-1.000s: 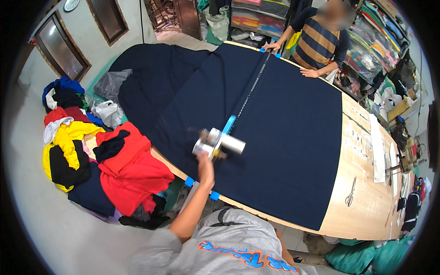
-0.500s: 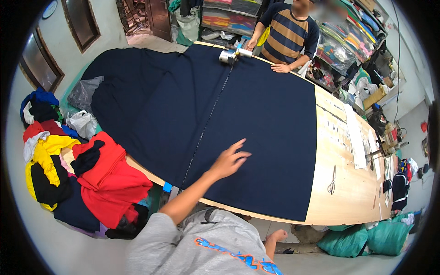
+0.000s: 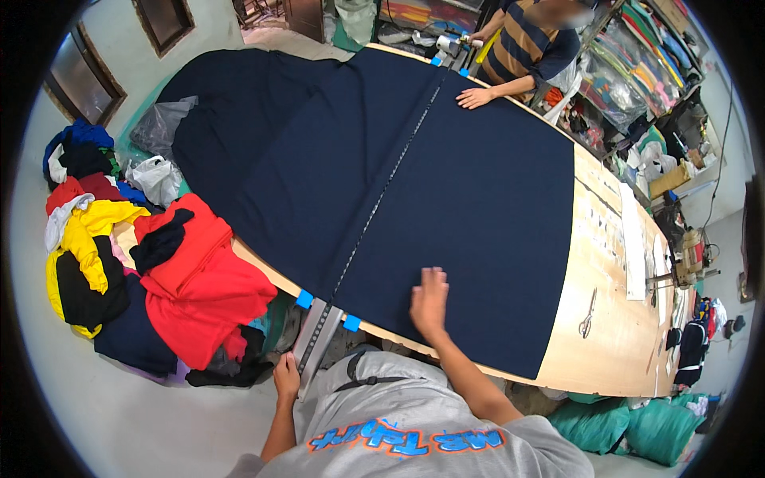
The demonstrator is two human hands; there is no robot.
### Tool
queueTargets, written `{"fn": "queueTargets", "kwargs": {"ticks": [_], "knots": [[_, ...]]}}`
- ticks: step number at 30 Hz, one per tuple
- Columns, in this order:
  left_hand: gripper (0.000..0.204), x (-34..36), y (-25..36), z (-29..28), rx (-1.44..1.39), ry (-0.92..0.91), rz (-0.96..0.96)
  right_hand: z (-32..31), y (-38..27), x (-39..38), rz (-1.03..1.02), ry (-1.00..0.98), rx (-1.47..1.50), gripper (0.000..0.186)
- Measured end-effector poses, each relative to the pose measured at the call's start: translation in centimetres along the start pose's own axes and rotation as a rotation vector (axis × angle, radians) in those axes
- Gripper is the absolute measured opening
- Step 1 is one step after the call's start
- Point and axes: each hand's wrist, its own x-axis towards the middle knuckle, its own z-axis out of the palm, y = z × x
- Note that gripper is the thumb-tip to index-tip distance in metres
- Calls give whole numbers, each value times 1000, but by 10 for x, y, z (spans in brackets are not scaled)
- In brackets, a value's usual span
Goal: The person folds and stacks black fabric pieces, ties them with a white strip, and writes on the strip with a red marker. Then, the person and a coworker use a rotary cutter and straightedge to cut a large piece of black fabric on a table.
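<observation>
A large sheet of dark navy fabric (image 3: 470,207) covers most of the table. Across it runs a thin dotted strip (image 3: 390,179), from the near edge to a machine (image 3: 450,45) with a white cylinder at the far edge. My left hand (image 3: 287,374) is closed on the side of a grey metal rail (image 3: 317,333), which juts past the near table edge at the strip's end. My right hand (image 3: 431,299) lies over the fabric near its front edge, palm down, fingers stretched out and slightly blurred, with nothing in it.
Opposite, a person's hand (image 3: 476,97) lies on the fabric; the other is by the machine. Scissors (image 3: 588,315) lie on the bare wood (image 3: 570,350) at right. Piled clothes (image 3: 199,279) stand at left, green sacks (image 3: 661,430) at lower right. Blue blocks (image 3: 351,323) flank the rail.
My left hand has gone from above the fabric down to the rail. My right hand has risen from below the table edge onto the fabric. The co-worker's hand has slid further onto the fabric.
</observation>
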Motion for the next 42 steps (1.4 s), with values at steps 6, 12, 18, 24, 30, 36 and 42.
{"fn": "queueTargets", "kwargs": {"ticks": [6, 12, 18, 24, 30, 36, 42], "knots": [[44, -6, 25, -16, -129, 172, -58, 75, -91, 31, -338, -249, -246, 66], [43, -20, 58, -38, -169, 357, -147, 77, -96, 56, -810, -583, -64, 49], [34, -19, 63, -28, -126, 363, -217, 49, -81, 47, -627, -311, 90, 44], [27, -6, 23, 20, -230, 429, 196, 0, -36, 24, -310, -157, 105, 42], [30, 27, 69, 24, -132, 448, 296, -58, 3, -14, 81, -3, 211, 41], [61, 142, 156, 60, 99, 451, -104, -81, 52, -66, 354, 230, 133, 40], [71, 212, 192, 109, -394, 554, -468, -115, 48, -69, 424, 425, 401, 26]]}}
